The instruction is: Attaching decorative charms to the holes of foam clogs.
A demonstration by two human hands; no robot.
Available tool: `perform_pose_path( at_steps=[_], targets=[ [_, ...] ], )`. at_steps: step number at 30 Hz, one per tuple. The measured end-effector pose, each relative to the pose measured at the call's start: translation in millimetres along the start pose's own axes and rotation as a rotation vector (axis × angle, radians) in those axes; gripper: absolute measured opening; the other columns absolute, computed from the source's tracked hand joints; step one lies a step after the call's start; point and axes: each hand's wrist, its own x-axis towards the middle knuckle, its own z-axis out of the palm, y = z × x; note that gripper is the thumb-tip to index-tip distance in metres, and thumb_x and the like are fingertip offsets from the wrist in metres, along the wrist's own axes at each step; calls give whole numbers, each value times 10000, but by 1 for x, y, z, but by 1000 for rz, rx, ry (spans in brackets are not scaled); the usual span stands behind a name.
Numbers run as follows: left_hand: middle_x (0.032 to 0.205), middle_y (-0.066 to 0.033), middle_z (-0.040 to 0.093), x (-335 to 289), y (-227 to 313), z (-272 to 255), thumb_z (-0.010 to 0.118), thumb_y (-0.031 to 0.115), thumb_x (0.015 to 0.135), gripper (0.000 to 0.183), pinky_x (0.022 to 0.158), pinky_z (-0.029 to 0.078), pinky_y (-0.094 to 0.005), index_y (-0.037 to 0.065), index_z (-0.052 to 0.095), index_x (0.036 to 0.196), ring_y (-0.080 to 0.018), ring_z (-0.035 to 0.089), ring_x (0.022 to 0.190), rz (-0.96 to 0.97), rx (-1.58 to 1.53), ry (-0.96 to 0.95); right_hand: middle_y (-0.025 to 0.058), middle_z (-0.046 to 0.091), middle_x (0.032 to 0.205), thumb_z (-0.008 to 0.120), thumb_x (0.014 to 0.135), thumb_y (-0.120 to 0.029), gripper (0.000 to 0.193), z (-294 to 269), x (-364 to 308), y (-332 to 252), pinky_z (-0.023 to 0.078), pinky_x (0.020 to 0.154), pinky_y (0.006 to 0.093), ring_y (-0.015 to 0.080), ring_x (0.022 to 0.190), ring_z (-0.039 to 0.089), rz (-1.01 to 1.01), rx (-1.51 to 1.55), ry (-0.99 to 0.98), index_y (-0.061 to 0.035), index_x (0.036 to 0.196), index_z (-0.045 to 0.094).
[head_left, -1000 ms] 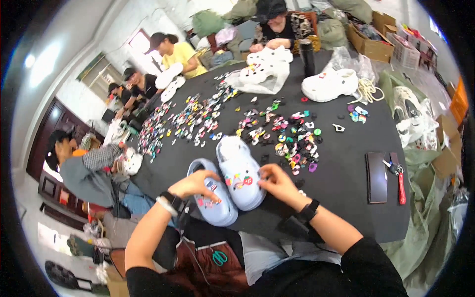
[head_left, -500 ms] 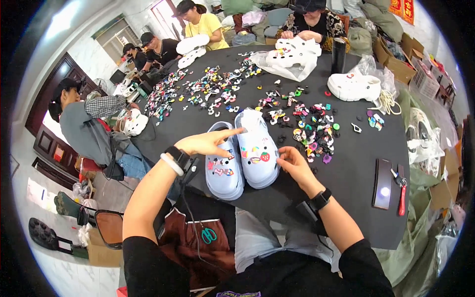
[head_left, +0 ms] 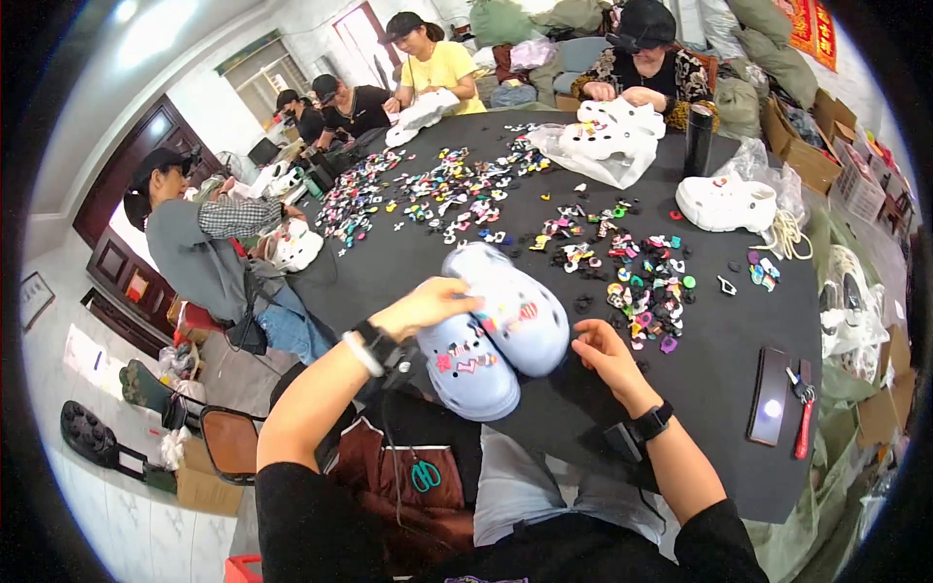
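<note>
Across the black-topped bench (head_left: 700, 408) from me, two pale-blue foam clogs (head_left: 533, 352) already carry small colourful charms (head_left: 466, 361), some holes bare; left hand (head_left: 428, 303) touching them, grip unclear, right hand (head_left: 608, 352) beside, fingers parted.

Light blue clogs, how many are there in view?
2. One light blue clog is partly covered by the left hand; the other clog is just right of it, nearer the right hand. I see no others.

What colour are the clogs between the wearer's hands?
The clogs are pale blue, best seen in the head view.
</note>
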Motion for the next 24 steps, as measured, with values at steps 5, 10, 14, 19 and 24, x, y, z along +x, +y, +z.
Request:
perform_pose_path(
  at_steps=[5,10,14,19,24],
  targets=[
    [700,59,551,-41,-74,-59,663,203,950,189,447,352,-216,32,636,1024,-33,433,518,-283,-757,461,-21,547,904,646,943,-115,351,3,-3,1,432,674,214,53,759,513,0,11,-56,-43,1250,492],
    [662,-5,556,-41,-149,-105,683,160,923,192,437,429,-251,112,513,847,-106,508,480,-240,-875,800,-16,547,916,646,946,-118,361,7,3,4,436,658,216,56,750,513,46,-68,-66,-39,1257,482],
    [576,13,412,-7,-204,-125,560,100,980,284,395,292,-247,142,355,788,-89,364,419,-198,-998,929,-10,546,918,649,944,-118,377,3,3,8,439,657,217,59,748,519,49,-58,-72,-34,1266,473],
    [983,-96,643,24,-234,-160,631,246,935,285,712,399,-307,-23,598,1020,-194,569,838,-260,-550,793,2,543,933,648,945,-118,387,0,2,11,450,672,227,66,774,529,28,-20,-82,-31,1276,467],
    [1499,-325,343,23,-212,-122,730,463,799,1127,1151,284,-425,-116,67,1504,-403,362,1404,-425,446,551,-2,558,936,656,943,-132,369,3,3,10,464,697,226,69,800,544,6,-110,-134,-42,1261,491]
  ],
)
